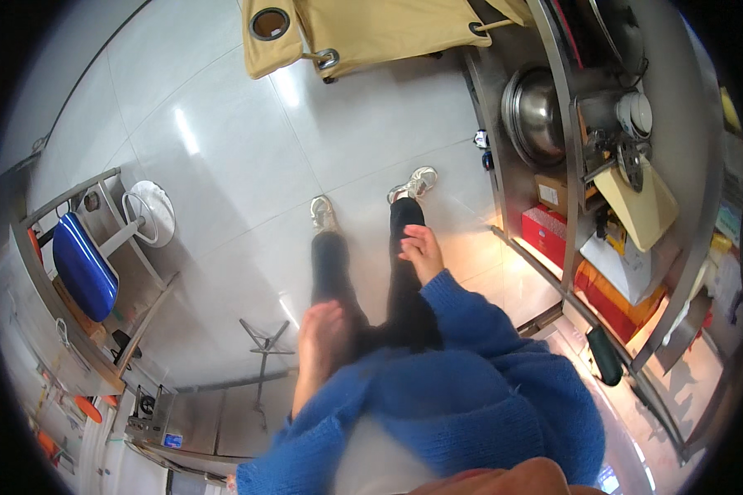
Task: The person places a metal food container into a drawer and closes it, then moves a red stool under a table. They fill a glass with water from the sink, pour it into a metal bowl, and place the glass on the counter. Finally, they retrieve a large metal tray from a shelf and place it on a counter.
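Observation:
My left hand (323, 334) hangs over my left thigh, its back towards the camera. Motion blur hides how its fingers lie, and no object shows in it. Farther forward, above my right leg, my right hand (423, 252) is loosely bent with some fingers apart and nothing held. Both hands come out of blue knitted sleeves. Below them are my dark trousers (402, 278) and pale laced shoes (323, 215) on the grey tiled floor (241, 167).
A tan folding fabric chair (384, 28) stands ahead. To the right, a metal shelf rack (569, 185) holds a steel basin (535, 117), bowls (634, 114) and a red box (543, 235). At left are a blue-seated stool (85, 266), a metal-framed table (28, 272) and a thin folding stand (264, 346).

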The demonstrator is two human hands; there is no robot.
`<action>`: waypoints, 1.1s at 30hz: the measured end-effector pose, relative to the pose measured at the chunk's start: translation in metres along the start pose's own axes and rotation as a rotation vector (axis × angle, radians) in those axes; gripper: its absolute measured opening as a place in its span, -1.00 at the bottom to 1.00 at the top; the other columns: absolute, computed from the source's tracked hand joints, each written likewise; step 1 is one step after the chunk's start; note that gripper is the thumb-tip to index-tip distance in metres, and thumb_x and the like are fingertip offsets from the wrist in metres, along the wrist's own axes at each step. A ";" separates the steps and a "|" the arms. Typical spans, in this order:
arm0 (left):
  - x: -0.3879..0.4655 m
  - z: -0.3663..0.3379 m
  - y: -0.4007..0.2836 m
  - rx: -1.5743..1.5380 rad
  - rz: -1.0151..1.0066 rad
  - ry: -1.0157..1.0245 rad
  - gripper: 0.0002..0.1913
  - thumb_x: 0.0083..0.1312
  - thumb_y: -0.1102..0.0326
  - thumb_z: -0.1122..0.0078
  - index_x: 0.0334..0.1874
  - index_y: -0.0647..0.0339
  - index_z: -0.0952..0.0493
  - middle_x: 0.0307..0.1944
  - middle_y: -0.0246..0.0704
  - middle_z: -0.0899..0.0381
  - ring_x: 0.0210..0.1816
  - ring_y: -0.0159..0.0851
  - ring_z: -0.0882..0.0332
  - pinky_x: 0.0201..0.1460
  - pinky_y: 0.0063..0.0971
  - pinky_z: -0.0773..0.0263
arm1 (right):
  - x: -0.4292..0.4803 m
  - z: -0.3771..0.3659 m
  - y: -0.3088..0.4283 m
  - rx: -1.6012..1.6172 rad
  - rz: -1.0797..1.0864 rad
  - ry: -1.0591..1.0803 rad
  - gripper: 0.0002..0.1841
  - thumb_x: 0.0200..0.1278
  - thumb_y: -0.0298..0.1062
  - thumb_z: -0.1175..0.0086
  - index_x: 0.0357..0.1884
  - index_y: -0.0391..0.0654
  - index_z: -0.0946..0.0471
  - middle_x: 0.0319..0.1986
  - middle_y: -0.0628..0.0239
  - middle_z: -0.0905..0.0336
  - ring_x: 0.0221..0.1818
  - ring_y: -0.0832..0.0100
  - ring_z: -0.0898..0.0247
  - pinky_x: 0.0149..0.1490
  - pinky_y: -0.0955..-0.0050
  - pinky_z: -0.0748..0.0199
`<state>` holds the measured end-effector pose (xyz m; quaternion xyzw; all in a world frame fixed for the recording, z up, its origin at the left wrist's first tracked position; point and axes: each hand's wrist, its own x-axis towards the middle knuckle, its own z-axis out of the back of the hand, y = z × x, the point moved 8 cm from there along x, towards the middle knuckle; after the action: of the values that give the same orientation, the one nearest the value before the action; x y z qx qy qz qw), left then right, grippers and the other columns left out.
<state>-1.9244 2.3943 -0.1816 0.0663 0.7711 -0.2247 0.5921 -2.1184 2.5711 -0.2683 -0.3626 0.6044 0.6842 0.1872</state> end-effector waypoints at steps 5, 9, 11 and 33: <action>-0.020 0.053 -0.037 0.017 -0.092 0.023 -0.70 0.35 0.17 0.05 -0.02 0.23 -0.37 0.02 -0.18 -0.45 0.05 -0.20 -0.43 0.11 -0.33 -0.33 | -0.050 -0.087 0.006 0.020 0.116 0.115 -0.61 0.06 -0.64 0.01 -0.01 -0.21 -0.31 -0.05 0.23 -0.31 -0.12 0.47 -0.35 -0.19 0.46 -0.57; -0.038 0.058 -0.066 0.058 -0.147 0.135 -0.69 0.34 0.15 0.05 -0.01 0.21 -0.37 0.04 -0.20 -0.44 0.08 -0.18 -0.39 0.16 -0.30 -0.27 | -0.082 -0.111 0.042 0.029 0.175 0.090 -0.61 0.05 -0.66 0.02 -0.02 -0.22 -0.31 -0.03 0.24 -0.30 -0.12 0.48 -0.35 -0.18 0.47 -0.57; -0.049 0.051 -0.080 0.064 -0.195 0.215 -0.66 0.33 0.12 0.04 0.01 0.21 -0.37 0.06 -0.21 -0.42 0.12 -0.17 -0.36 0.19 -0.29 -0.23 | -0.098 -0.108 0.069 0.034 0.268 0.069 -0.61 0.05 -0.67 0.02 -0.02 -0.22 -0.31 -0.02 0.25 -0.30 -0.13 0.48 -0.35 -0.17 0.49 -0.56; -0.169 -0.139 -0.030 0.811 -0.338 0.894 -0.63 0.32 0.12 0.04 -0.03 0.31 -0.41 0.17 -0.07 -0.30 0.19 -0.04 -0.28 0.26 -0.15 -0.17 | -0.320 0.093 0.073 0.406 0.718 -0.438 -0.67 0.14 -0.54 0.00 -0.02 -0.20 -0.30 -0.04 0.23 -0.34 -0.11 0.46 -0.34 -0.18 0.48 -0.50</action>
<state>-2.0093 2.4547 0.0136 0.2506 0.7973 -0.5406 0.0965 -1.9810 2.7047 0.0141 0.0664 0.7596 0.6340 0.1290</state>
